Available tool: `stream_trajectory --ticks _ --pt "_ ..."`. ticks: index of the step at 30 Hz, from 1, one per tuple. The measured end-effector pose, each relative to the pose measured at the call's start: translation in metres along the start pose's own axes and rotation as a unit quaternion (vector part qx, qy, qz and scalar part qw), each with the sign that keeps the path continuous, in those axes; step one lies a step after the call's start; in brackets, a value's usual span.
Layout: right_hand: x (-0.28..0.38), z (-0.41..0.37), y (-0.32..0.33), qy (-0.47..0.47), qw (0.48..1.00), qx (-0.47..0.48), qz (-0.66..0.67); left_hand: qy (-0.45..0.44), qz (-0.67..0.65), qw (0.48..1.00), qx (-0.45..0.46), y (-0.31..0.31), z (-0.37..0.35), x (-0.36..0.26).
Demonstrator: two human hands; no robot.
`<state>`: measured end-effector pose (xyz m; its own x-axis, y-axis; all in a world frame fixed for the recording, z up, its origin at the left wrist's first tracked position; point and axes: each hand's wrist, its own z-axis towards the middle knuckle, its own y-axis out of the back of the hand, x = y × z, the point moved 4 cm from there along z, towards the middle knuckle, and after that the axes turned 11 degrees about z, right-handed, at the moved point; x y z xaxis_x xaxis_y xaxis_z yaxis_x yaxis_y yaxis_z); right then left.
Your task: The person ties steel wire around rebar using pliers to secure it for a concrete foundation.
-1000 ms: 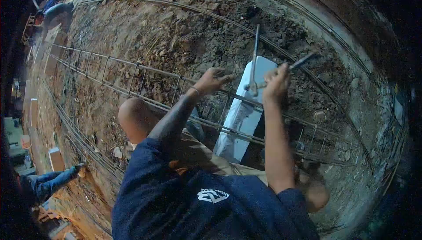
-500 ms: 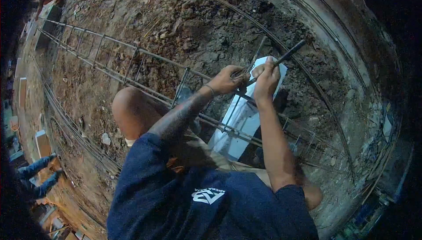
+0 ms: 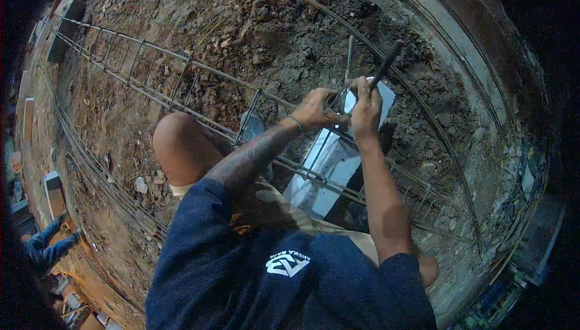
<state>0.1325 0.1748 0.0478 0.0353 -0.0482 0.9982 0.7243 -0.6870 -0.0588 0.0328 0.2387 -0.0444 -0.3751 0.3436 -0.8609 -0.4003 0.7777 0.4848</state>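
Note:
A long rebar cage (image 3: pixel 181 82) of steel bars and stirrups lies over brown dirt and runs from far left to lower right. My left hand (image 3: pixel 317 109) grips the top bar of the cage and pinches thin tie wire at a stirrup joint. Right beside it, my right hand (image 3: pixel 367 109) is closed around a dark-handled tying hook (image 3: pixel 386 63) whose handle points up and right. A white block (image 3: pixel 332 170) rests under the cage below both hands. My bare knee (image 3: pixel 178 152) is bent at the left of the cage.
Loose bars (image 3: pixel 96 173) lie on the dirt along the left. A curved concrete edge (image 3: pixel 459 34) with more bars runs at the right. Another person's legs in jeans (image 3: pixel 48 242) show at the lower left. Bricks (image 3: pixel 53 191) sit nearby.
My left hand came from open above the cage to gripping the bar and wire. My right hand swung the hook in to the joint and turned its handle more upright.

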Motion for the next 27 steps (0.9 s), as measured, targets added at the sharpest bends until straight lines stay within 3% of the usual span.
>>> stream_trajectory --ticks 1,3,4,7,9,10,12,13,15,16,18,19,21,22,23,25,27 --pt "-0.003 0.000 0.001 0.006 0.999 -0.001 0.032 0.001 -0.001 1.000 0.001 0.001 -0.003 -0.004" --pt "-0.006 0.002 0.003 0.018 0.995 -0.003 0.095 -0.081 0.027 0.987 -0.133 0.013 -0.010 -0.020" --pt "-0.008 0.003 0.005 0.018 0.995 -0.003 0.094 -0.081 0.026 0.987 -0.133 0.016 -0.012 -0.026" --pt "-0.008 0.004 0.006 0.003 0.988 0.007 0.157 -0.002 0.041 0.997 -0.072 0.028 -0.016 -0.044" --pt "-0.004 0.004 0.007 -0.022 0.989 -0.015 0.145 0.042 0.000 0.999 0.031 0.037 -0.018 -0.058" --pt "-0.008 0.005 0.007 -0.023 0.989 -0.015 0.145 0.043 -0.001 0.999 0.032 0.029 -0.017 -0.050" --pt "-0.014 0.009 0.007 0.003 0.984 -0.028 0.176 0.009 -0.001 0.996 -0.092 0.020 -0.013 -0.031" --pt "-0.012 0.008 0.005 0.002 0.984 -0.025 0.177 0.011 -0.001 0.996 -0.094 0.026 -0.011 -0.032" --pt "-0.006 0.004 0.000 -0.007 0.991 -0.036 0.127 -0.021 0.036 0.997 0.064 0.026 -0.003 -0.039" --pt "-0.007 0.005 0.001 -0.008 0.991 -0.036 0.127 -0.020 0.036 0.997 0.065 0.018 -0.005 -0.033" --pt "-0.014 0.010 0.011 -0.062 0.992 -0.090 0.063 -0.088 0.060 0.972 -0.211 0.017 -0.012 -0.023" --pt "-0.019 0.016 0.015 -0.063 0.992 -0.090 0.063 -0.088 0.060 0.972 -0.210 0.019 -0.011 -0.027" --pt "-0.031 0.029 0.019 -0.074 0.994 -0.076 -0.001 -0.032 0.035 0.997 -0.067 0.022 -0.005 -0.035" --pt "-0.032 0.026 0.016 -0.191 0.972 -0.107 0.083 -0.033 0.037 0.996 -0.069 0.024 -0.003 -0.034" --pt "-0.031 0.025 0.012 -0.238 0.954 -0.073 0.169 -0.034 0.023 0.997 -0.057 0.023 -0.002 -0.032" --pt "-0.038 0.029 0.005 -0.291 0.920 0.018 0.262 -0.035 0.011 0.998 -0.047 0.022 -0.001 -0.030" --pt "-0.039 0.028 0.005 -0.261 0.937 0.006 0.231 -0.041 0.016 0.997 -0.062 0.021 -0.003 -0.028"
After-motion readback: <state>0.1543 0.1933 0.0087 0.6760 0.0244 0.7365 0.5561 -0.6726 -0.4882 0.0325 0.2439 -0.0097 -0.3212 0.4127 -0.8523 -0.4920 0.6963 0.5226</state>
